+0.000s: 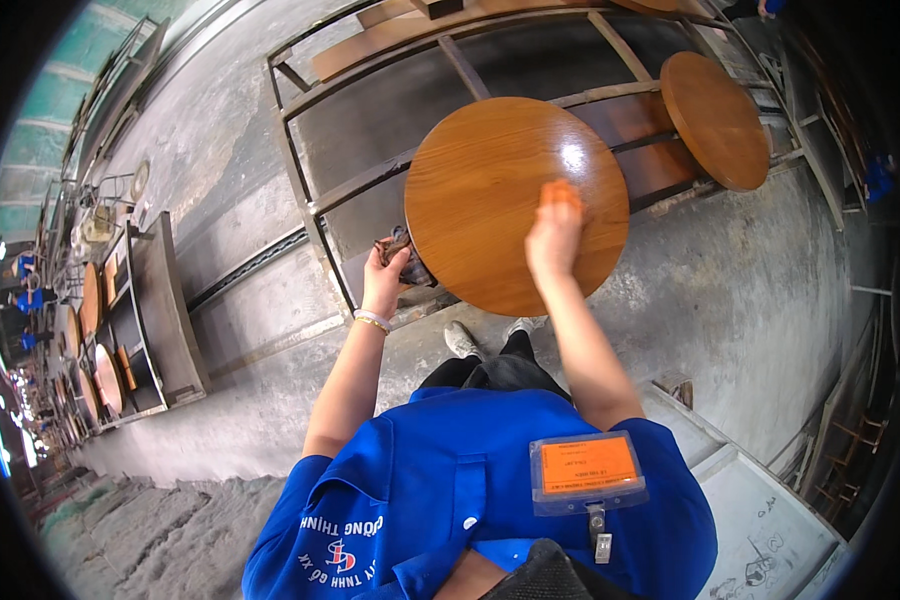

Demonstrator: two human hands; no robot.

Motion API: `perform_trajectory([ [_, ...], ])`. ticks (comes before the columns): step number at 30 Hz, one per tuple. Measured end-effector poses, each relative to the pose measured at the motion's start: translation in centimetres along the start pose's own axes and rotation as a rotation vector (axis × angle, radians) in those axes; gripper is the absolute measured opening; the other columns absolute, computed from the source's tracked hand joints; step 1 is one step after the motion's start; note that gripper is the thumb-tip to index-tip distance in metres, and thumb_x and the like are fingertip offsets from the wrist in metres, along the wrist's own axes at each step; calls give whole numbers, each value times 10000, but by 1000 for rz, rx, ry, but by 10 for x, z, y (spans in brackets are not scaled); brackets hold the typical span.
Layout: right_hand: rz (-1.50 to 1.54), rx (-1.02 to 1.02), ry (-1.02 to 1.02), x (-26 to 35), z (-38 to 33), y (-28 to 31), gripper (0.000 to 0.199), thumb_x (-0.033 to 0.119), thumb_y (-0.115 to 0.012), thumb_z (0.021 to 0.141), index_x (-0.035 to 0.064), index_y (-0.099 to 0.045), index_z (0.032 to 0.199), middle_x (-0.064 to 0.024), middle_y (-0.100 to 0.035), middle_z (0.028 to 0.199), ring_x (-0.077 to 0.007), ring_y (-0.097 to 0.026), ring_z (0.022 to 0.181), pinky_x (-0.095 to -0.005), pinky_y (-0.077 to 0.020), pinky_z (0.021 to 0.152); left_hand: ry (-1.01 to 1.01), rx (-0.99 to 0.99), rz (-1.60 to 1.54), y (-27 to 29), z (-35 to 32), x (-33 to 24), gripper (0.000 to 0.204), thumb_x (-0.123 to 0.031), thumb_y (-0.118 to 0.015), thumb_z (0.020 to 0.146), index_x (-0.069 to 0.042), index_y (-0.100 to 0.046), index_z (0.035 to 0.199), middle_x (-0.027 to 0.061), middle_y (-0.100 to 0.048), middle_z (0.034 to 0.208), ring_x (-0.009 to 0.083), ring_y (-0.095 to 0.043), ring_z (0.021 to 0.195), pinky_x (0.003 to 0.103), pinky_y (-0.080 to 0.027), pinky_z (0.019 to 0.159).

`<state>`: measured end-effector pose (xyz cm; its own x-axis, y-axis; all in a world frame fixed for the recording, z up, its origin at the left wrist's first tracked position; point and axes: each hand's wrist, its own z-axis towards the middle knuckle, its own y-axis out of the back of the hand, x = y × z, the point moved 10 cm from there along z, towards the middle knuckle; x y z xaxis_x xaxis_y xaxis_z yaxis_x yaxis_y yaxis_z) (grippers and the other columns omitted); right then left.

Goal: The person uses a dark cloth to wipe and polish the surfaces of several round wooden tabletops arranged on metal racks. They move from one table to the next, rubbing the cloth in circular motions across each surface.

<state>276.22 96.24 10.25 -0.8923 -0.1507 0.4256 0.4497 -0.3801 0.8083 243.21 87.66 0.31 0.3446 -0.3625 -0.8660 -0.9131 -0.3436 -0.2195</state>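
A round, glossy brown wooden tabletop [470,210] rests on a metal frame in front of me. Over its right half, my right hand [554,238] is closed around an orange cloth [562,194] that touches the surface; the hand is slightly blurred. By the tabletop's left edge, my left hand [383,281] pinches a dark crumpled rag [394,246]. A bright light reflection lies on the wood just beyond the orange cloth.
The long metal rack [303,160] carries a second round wooden top [715,120] at the right and brown boards [370,47] at the far side. Another rack [170,310] with round tops stands left. A pale metal table [740,500] is at lower right.
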Motion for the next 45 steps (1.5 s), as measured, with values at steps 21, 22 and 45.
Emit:
perform_trajectory([
  [21,338,224,398,212,26,-110,401,66,-529,966,-16,-653,1338,-233,-606,1451,-441,-488,1440,-570,-344,1243,-17,23,8,5,-11,2,358,-56,-673,1053,-15,-560,1390,76,-706,1283,151,-683,1139,304,-549,1003],
  [22,320,217,460,222,25,-114,403,41,-516,963,2,-665,1334,-225,-603,1467,-430,-482,1457,-563,-332,1259,-2,2,31,8,-12,4,354,-58,-676,1054,-8,-568,1387,75,-711,1279,146,-686,1126,301,-549,1003],
  [45,84,-7,-482,-494,27,73,371,124,-573,1083,14,-650,1429,-188,-610,1505,-352,-569,1392,-422,-441,1174,-689,-804,1092,-125,-36,-138,516,-188,-883,827,-40,-659,1268,177,-668,1277,403,-632,1176,482,-528,1016],
])
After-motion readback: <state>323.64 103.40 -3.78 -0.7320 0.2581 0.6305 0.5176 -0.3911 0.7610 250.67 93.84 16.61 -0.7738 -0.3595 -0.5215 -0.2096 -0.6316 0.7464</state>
